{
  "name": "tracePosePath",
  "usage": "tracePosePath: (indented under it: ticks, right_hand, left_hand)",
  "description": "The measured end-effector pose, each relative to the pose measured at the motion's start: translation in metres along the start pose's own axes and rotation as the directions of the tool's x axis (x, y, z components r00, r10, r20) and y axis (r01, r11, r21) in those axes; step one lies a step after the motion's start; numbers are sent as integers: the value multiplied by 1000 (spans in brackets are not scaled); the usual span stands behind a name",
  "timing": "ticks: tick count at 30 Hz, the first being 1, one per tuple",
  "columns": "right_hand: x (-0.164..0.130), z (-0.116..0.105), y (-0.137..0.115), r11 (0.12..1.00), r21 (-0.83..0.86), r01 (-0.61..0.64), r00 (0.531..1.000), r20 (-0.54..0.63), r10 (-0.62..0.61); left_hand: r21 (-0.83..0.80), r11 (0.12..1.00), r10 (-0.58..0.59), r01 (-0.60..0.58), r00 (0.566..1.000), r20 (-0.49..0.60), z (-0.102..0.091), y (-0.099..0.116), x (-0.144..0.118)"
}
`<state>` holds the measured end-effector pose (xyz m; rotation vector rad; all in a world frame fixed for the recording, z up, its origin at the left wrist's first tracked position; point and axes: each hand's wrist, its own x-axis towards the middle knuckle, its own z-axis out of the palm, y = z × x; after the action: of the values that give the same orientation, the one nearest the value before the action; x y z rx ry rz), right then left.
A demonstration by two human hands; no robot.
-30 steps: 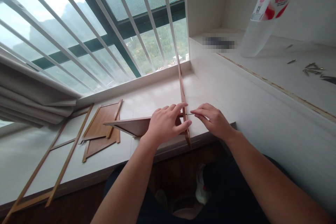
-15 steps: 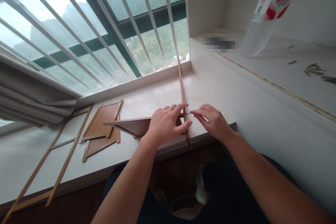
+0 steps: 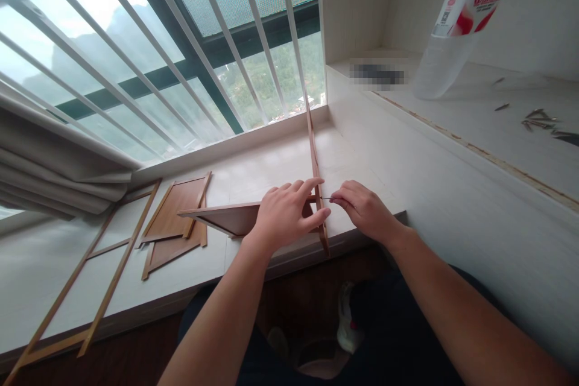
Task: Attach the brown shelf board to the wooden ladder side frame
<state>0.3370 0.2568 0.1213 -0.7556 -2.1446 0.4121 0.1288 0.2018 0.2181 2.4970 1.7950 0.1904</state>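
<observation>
The left hand (image 3: 284, 214) grips two wood boards where they meet. Its fingers curl over the tall board (image 3: 313, 157), which stands on its thin edge and runs away toward the window (image 3: 181, 54). Its thumb presses the near side of that board. Under the palm is the flat board (image 3: 217, 217), which sticks out to the left and butts against the tall one.

The right hand (image 3: 364, 211) is just to the right of the tall board. Its thumb and first finger are pinched shut on a thin nail (image 3: 326, 198). The nail lies level and its tip touches the side of the tall board.

All this sits on the white bench (image 3: 253, 175) by the window. More brown wood parts (image 3: 176, 223) lie flat to the left, and a thin wood frame (image 3: 90, 277) lies past them. A curtain (image 3: 54, 169) is bunched at the far left. On the higher shelf (image 3: 474, 120) to the right stands a clear bottle (image 3: 452, 30), with loose nails (image 3: 540, 119) near it.
</observation>
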Motion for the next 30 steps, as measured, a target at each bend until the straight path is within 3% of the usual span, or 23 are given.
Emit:
tracePosePath:
  ticks: [30]
  right_hand:
    - [1, -5, -1, 997, -43, 69, 997, -41, -71]
  left_hand:
    - [4, 1000, 1, -1, 1000, -4, 1, -1, 1]
